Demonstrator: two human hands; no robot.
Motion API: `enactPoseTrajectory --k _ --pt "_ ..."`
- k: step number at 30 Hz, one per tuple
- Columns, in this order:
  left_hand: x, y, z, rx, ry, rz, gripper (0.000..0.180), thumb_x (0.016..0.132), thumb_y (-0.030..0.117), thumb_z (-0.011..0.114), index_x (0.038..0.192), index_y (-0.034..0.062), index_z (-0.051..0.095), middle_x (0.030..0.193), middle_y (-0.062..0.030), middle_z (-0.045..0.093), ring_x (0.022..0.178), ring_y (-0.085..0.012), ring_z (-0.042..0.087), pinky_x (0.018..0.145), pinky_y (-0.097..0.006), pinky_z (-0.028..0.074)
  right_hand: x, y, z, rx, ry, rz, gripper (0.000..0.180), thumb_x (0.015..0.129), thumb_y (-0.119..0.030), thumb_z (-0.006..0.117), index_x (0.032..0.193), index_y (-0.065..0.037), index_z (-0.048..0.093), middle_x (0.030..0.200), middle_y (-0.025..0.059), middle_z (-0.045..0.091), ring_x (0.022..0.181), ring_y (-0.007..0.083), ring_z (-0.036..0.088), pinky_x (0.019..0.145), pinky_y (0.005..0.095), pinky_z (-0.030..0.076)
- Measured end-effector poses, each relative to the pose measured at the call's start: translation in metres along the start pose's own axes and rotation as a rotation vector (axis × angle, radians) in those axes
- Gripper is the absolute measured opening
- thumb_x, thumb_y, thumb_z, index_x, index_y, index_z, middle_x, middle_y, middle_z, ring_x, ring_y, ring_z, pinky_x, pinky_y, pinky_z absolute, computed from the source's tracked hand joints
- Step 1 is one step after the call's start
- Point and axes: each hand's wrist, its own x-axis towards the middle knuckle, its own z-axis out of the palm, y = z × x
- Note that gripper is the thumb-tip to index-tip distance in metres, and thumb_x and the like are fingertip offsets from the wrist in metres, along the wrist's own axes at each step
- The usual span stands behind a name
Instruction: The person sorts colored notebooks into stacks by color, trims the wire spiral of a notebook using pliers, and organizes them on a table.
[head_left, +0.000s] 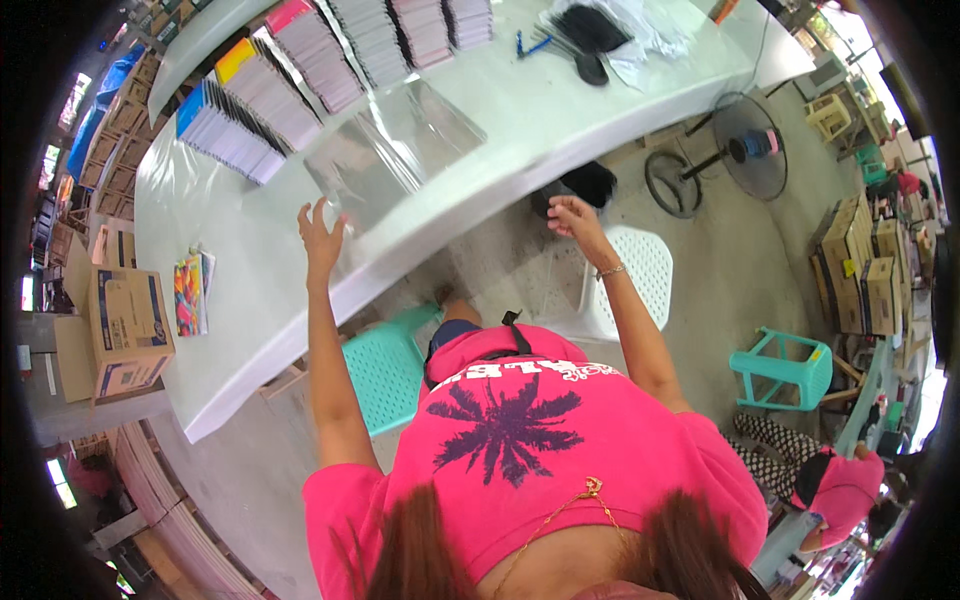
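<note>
My left hand [321,235] is raised with fingers spread, at the near edge of a stack of clear plastic sheets [395,145] lying on the white table [230,330]; whether it touches the sheets I cannot tell. My right hand [570,215] hangs below the table edge with fingers curled, and nothing shows in it. Rows of stacked notebooks [270,95] with coloured covers stand behind the sheets.
A cardboard box [125,325] and a small colourful stack of booklets [190,292] sit at the table's left end. Black combs in clear bags [590,35] lie far right. Teal stools [385,365] [785,365], a white chair [640,265], a floor fan [745,145] and another seated person [835,490] surround me.
</note>
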Motion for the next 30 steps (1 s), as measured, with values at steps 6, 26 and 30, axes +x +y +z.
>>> enactPoseTrajectory --k 6,26,30 --pt "-0.004 -0.022 0.013 -0.129 0.311 -0.251 0.049 0.086 0.035 0.062 0.128 0.0148 0.049 0.133 -0.0213 0.035 0.125 -0.0373 0.035 0.102 -0.051 0.028 0.114 -0.092 0.068 -0.274 0.029 -0.294 0.023 0.092 -0.019 0.053 0.109 -0.004 0.059 0.095 0.0052 0.063 0.08 0.0116 0.06 0.071 0.0239 0.046" --pt "-0.394 0.009 0.154 -0.973 0.467 -1.853 0.069 0.078 0.021 0.067 0.136 0.0082 0.031 0.131 -0.0157 0.042 0.111 -0.029 0.047 0.083 -0.048 0.048 0.186 -0.052 0.116 -1.151 0.06 -0.76 0.018 0.088 -0.015 0.049 0.101 -0.009 0.061 0.105 0.0111 0.056 0.095 0.0298 0.05 0.082 0.0434 0.038" --pt "-0.37 0.036 0.181 -1.1 0.307 -1.799 0.055 0.082 0.018 0.064 0.13 0.0065 0.042 0.118 -0.0149 0.053 0.098 -0.0246 0.056 0.076 -0.039 0.052 0.183 -0.05 0.115 -1.102 0.057 -0.798 0.016 0.087 -0.012 0.05 0.099 -0.007 0.06 0.102 0.0114 0.057 0.094 0.0301 0.051 0.083 0.0426 0.037"
